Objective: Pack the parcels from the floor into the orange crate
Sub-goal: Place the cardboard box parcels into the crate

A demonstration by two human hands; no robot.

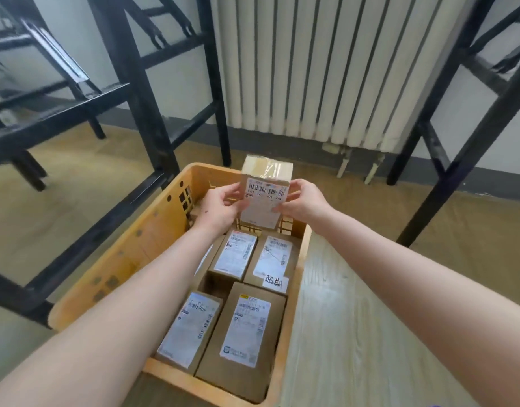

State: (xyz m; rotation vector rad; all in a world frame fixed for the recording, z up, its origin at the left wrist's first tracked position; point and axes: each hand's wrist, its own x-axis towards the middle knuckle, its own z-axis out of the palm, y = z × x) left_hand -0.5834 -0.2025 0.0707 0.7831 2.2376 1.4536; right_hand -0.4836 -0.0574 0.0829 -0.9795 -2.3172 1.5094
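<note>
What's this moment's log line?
stage: packing | held: small brown cardboard parcel, upright | grip: left hand, right hand | where: far end of orange plastic crate | inside: at least four labelled parcels

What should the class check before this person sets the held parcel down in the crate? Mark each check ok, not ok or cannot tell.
1. Grip: left hand and right hand both hold the held parcel by its sides. Ok.
2. Position: it is above the far end of the crate. Ok.
3. Free room under it: hidden by the hands and the parcel itself. Cannot tell.
4. Packed parcels: four lie flat, labels up, none sticking up above the rim. Ok.
5. Label of the held parcel faces the person. Ok.
6. Parcels left on the floor: none in view. Cannot tell.
</note>
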